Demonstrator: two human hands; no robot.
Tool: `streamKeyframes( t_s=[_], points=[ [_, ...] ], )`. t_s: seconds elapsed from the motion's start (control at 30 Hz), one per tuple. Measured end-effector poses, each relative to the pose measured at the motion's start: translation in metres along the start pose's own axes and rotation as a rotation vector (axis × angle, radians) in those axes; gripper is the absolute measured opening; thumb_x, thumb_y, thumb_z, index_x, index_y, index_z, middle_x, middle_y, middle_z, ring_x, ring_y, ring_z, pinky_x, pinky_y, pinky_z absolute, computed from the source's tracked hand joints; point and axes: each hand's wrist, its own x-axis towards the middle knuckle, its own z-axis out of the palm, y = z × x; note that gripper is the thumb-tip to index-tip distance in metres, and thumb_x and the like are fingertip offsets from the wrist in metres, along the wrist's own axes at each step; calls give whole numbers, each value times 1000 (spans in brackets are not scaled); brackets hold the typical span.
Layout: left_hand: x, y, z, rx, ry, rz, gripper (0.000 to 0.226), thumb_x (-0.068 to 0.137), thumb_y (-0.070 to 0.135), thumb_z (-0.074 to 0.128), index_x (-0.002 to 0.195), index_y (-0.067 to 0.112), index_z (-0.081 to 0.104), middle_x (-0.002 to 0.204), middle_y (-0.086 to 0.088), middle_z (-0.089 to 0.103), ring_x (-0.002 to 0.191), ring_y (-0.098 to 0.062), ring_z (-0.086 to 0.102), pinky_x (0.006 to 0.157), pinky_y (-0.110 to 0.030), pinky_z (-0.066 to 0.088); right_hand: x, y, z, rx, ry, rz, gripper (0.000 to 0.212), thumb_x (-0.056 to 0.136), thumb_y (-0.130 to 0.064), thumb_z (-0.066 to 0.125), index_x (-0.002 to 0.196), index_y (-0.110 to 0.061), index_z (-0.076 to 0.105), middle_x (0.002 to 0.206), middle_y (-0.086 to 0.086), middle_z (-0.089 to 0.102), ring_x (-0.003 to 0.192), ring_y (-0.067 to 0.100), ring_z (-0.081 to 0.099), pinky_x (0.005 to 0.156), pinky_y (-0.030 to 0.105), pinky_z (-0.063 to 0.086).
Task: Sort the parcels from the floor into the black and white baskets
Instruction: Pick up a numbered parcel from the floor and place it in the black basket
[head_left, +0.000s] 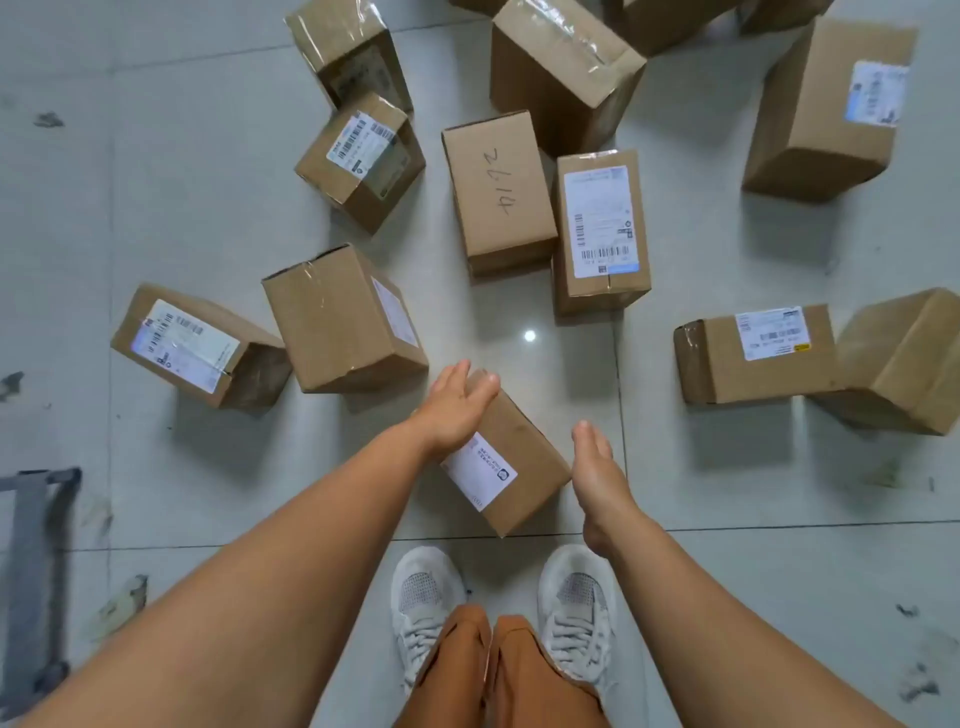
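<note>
Several brown cardboard parcels lie scattered on the tiled floor. The nearest parcel (511, 457), with a white label on top, lies just in front of my feet. My left hand (457, 410) hangs over its left far corner with fingers straight, at or just above the cardboard. My right hand (597, 467) is edge-on beside the parcel's right side, fingers straight, with a small gap to the box. Neither hand holds anything. No black or white basket is fully in view.
Other parcels ring the near one: one to the left (345, 319), a labelled one further left (197, 345), two ahead (498, 192) (600, 228), two to the right (753, 353) (904, 358). A grey frame (36, 519) stands at the left edge. My white shoes (426, 597) are below.
</note>
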Motion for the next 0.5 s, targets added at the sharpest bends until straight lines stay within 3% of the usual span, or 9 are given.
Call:
streamKeyframes(
  t_s=[0.1, 0.2, 0.27, 0.4, 0.5],
  points=[
    [14, -10, 1, 37, 8, -66, 78, 93, 60, 34, 153, 21, 4, 161, 2, 5, 148, -17, 8, 119, -46, 12, 18, 6, 10, 44, 7, 80, 64, 100, -51, 30, 155, -30, 7, 157, 1, 27, 137, 26, 35, 109, 43, 30],
    [17, -14, 3, 22, -31, -115, 78, 90, 59, 37, 151, 16, 17, 158, -4, 20, 143, -25, 24, 115, -47, 23, 28, 8, 19, 105, 21, 144, 70, 98, -50, 36, 155, -26, 3, 148, 3, 38, 114, 24, 51, 94, 39, 43],
    [10, -9, -1, 12, 2, -116, 75, 88, 60, 38, 147, 14, 27, 154, -5, 23, 139, -27, 29, 113, -47, 28, 28, 3, 20, 126, 63, 143, 72, 96, -50, 39, 155, -22, 8, 145, 5, 41, 112, 24, 53, 85, 36, 46],
    [-14, 9, -16, -87, 99, -125, 71, 91, 59, 35, 151, 26, 19, 154, 1, 12, 140, -28, 25, 112, -46, 29, 12, -10, 13, 154, 121, 91, 69, 91, -54, 44, 147, -17, 27, 136, 9, 45, 99, 23, 50, 61, 29, 41],
    [-46, 37, -28, -143, 155, -109, 64, 92, 60, 33, 149, 32, 23, 146, -3, 17, 133, -31, 32, 109, -46, 33, -18, -31, 2, 159, 142, 44, 75, 84, -62, 44, 144, -20, 32, 139, 10, 42, 111, 28, 53, 68, 30, 44]
  ],
)
